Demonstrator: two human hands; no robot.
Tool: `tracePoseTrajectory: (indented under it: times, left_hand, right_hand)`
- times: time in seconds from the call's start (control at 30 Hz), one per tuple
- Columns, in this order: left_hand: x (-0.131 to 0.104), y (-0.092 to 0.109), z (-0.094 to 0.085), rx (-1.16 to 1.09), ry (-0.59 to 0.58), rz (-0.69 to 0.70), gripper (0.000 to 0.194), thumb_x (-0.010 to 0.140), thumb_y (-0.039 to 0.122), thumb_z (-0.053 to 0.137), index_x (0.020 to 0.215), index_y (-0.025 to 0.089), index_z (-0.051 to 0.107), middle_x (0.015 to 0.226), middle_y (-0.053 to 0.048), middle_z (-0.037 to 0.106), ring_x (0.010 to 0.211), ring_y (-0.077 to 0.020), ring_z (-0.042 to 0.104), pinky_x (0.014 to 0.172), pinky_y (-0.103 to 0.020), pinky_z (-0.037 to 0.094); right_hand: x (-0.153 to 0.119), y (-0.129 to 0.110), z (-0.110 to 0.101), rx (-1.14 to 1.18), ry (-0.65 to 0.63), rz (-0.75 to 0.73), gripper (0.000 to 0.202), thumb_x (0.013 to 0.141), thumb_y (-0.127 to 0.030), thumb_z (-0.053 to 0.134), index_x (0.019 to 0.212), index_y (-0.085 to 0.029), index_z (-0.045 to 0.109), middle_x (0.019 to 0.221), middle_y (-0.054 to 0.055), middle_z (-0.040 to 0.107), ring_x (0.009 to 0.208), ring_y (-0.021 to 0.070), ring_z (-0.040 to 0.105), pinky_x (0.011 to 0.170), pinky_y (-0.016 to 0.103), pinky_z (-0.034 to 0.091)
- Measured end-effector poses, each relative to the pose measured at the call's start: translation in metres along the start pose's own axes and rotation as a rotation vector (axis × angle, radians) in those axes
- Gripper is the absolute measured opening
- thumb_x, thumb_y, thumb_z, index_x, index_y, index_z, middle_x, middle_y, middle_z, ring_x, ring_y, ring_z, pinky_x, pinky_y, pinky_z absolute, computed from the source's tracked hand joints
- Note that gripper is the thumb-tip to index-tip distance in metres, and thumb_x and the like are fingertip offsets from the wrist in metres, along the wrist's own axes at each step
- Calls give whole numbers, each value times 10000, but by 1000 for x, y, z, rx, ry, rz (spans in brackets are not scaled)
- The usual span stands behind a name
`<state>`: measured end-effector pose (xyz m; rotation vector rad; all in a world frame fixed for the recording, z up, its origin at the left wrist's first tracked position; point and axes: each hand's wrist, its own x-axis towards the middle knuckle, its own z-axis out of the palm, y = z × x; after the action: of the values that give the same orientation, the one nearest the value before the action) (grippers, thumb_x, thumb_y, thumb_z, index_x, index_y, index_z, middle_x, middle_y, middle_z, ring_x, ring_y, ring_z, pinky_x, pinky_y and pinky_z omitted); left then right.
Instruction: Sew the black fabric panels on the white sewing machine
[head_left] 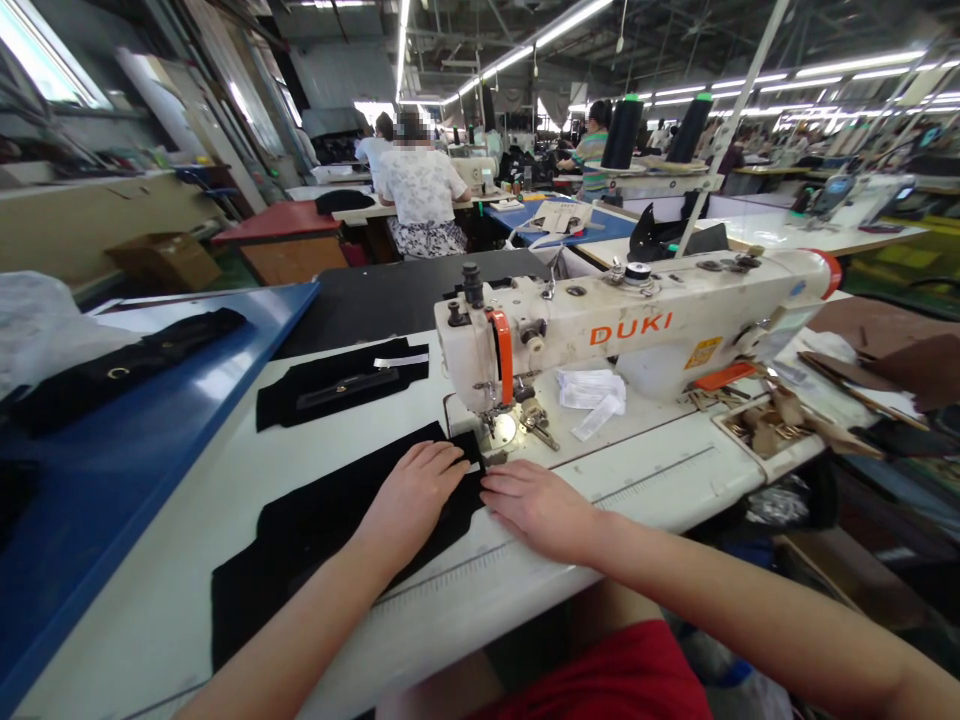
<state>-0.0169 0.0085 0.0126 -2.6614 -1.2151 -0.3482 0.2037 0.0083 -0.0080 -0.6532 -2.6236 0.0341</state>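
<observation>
My left hand (412, 492) lies flat, palm down, on a long piece of black fabric (300, 540) spread on the white sewing table (645, 480). My right hand (536, 505) rests flat on the table at the fabric's right edge, fingertips by a small white label. The fabric's end reaches under the presser foot (501, 425) of a white DUKI sewing machine (637, 320). Neither hand grips anything.
Another black piece (341, 380) with a white label lies behind the fabric. White labels (592, 395) sit under the machine arm. A tray of small parts (772, 425) is at right. More black pieces lie on the blue table (112, 460) at left. Other people sit at machines beyond.
</observation>
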Motion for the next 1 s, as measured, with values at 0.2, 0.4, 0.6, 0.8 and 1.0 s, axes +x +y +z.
tracePoseTrajectory:
  times: [0.2, 0.4, 0.6, 0.8, 1.0]
  left_hand:
    - [3, 2, 1, -33, 24, 67, 295, 895, 53, 429, 986, 164, 686, 998, -89, 703, 913, -211, 650, 815, -353, 514]
    - [3, 5, 6, 60, 69, 37, 309, 879, 34, 404, 1007, 116, 674, 986, -133, 674, 950, -264, 608, 837, -412, 518]
    - [8, 10, 10, 53, 66, -93, 299, 864, 27, 419, 1023, 125, 652, 916, -112, 650, 847, -245, 593, 762, -385, 534]
    - [4, 12, 10, 12, 123, -109, 260, 916, 91, 399, 1036, 137, 625, 932, -89, 682, 841, -218, 619, 775, -349, 528]
    - [2, 13, 3, -50, 140, -53, 260, 950, 138, 394, 933, 146, 654, 917, -67, 692, 833, -190, 608, 780, -322, 536]
  right_hand:
    - [0, -1, 0, -46, -12, -17, 199, 958, -172, 502, 1066, -124, 661, 1174, 116, 664, 1123, 206, 579, 1016, 357, 446]
    - [-1, -3, -1, -65, -26, -24, 206, 962, -173, 493, 1066, -112, 661, 1159, 119, 667, 1116, 217, 579, 993, 367, 456]
    - [-2, -5, -3, -31, -21, 12, 196, 944, -159, 519, 1066, -120, 667, 1175, 128, 665, 1109, 215, 584, 982, 372, 463]
    - [-3, -4, -3, -32, -23, 20, 215, 952, -172, 502, 1083, -124, 666, 1200, 107, 661, 1126, 213, 577, 998, 349, 452]
    - [-3, -4, 0, -9, 6, 25, 209, 948, -157, 505, 1066, -120, 673, 1172, 102, 671, 1107, 211, 583, 990, 344, 454]
